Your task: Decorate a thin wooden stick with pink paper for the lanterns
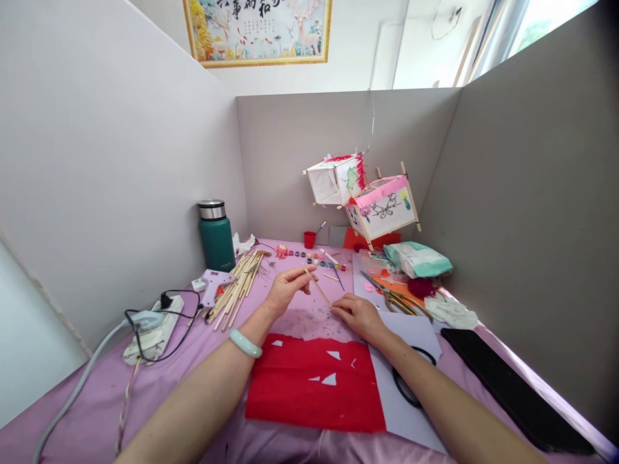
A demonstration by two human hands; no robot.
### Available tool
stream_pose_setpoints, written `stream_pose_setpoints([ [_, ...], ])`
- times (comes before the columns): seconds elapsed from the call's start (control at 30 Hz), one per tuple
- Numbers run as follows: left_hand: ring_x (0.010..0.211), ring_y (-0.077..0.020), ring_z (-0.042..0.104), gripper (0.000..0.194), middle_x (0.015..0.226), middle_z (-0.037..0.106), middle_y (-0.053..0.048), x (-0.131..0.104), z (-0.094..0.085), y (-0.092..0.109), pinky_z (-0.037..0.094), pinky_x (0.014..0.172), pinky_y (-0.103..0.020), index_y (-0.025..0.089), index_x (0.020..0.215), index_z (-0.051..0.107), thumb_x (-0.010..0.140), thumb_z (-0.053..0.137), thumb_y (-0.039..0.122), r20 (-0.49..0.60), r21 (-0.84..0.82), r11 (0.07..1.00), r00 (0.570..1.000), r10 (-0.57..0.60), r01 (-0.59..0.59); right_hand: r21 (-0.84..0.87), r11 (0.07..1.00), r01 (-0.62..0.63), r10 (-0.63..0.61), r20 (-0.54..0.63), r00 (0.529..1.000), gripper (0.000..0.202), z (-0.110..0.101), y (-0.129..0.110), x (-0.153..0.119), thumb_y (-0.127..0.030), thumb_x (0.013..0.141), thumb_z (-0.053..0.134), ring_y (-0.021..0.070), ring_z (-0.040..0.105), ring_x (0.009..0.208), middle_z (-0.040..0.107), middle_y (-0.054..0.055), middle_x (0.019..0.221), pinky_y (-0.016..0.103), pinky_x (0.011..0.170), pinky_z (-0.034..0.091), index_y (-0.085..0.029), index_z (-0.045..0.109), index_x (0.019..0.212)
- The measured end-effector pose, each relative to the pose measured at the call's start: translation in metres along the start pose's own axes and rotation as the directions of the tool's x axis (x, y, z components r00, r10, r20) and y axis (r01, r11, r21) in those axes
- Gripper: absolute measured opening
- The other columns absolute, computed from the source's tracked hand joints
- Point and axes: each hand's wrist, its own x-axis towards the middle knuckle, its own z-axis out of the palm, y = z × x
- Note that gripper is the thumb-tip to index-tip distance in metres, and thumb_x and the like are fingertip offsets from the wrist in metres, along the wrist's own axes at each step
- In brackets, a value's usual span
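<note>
A thin wooden stick (318, 287) slants between my two hands above the purple tablecloth. My left hand (289, 289), with a pale green bangle on its wrist, pinches the upper end. At the lower end, the fingers of my right hand (356, 314) are closed on the stick too. Red cloth (309, 393) lies flat in front of me, with several white paper scraps on it. White paper (394, 409) lies under my right forearm, and black-handled scissors (403, 386) rest on it, partly hidden by the arm.
On the left are a bundle of wooden sticks (239, 290), a glue gun (214, 285), a green bottle (216, 241) and a corded power strip (153, 335). Paint pots (319, 263) stand ahead. Gold-handled scissors (399, 299) lie right. Two paper lanterns (384, 209) hang at the back.
</note>
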Motion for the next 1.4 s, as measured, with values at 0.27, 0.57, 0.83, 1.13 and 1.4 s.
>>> stream_pose_setpoints([
  [0.27,0.069,-0.0116,0.054,0.019,0.071,0.055,-0.001,0.007,-0.007,0.013,0.048,0.074,-0.033,0.016,0.086,0.057,0.08,0.054,0.034,-0.077,-0.22,0.967,0.99,0.117,-0.131,-0.174,0.962,-0.211,0.172,-0.214,0.962,0.03,-0.038,0.03,0.003,-0.037,0.087,0.042,0.018,0.058,0.086,0.065,0.006,0.096,0.027,0.074,0.039,-0.023,0.067,0.097],
  [0.57,0.055,-0.0072,0.043,0.022,0.069,0.049,0.0,0.004,0.004,0.015,0.039,0.057,-0.023,0.016,0.099,0.058,0.084,0.049,0.029,-0.002,-0.291,0.951,0.994,0.109,-0.105,-0.23,0.743,-0.629,0.639,-0.034,0.768,0.029,-0.079,0.115,-0.024,-0.037,0.077,0.053,0.0209,0.06,0.077,0.067,0.01,0.086,0.027,0.062,0.037,-0.019,0.066,0.095],
  [0.83,0.058,-0.0069,0.041,0.026,0.069,0.049,-0.001,0.003,0.009,0.012,0.035,0.058,-0.023,0.012,0.098,0.063,0.082,0.052,0.029,0.06,-0.208,0.973,0.992,0.109,-0.095,-0.393,0.72,-0.572,0.623,0.002,0.782,0.029,-0.07,0.1,-0.017,-0.027,0.07,0.056,0.0242,0.06,0.085,0.065,0.01,0.094,0.027,0.059,0.036,-0.019,0.062,0.098],
  [1.13,0.055,-0.0064,0.043,0.019,0.064,0.053,0.0,0.019,0.03,0.044,0.032,0.053,-0.021,0.014,0.091,0.06,0.08,0.054,0.028,0.015,-0.116,0.989,0.995,0.098,-0.096,-0.29,0.85,-0.44,0.377,-0.248,0.892,0.034,-0.083,0.096,-0.016,-0.033,0.071,0.058,0.0263,0.058,0.088,0.063,0.011,0.096,0.034,0.072,0.043,-0.017,0.062,0.102],
  [1.4,0.056,-0.0061,0.046,0.018,0.069,0.056,0.0,0.025,0.044,0.037,0.036,0.054,-0.021,0.015,0.085,0.059,0.079,0.054,0.031,0.135,-0.036,0.999,0.99,0.041,-0.036,0.702,0.71,0.054,0.359,-0.426,0.83,0.052,-0.091,0.051,-0.007,-0.038,0.074,0.06,0.0121,0.057,0.063,0.059,0.004,0.099,0.025,0.051,0.047,-0.025,0.043,0.122],
])
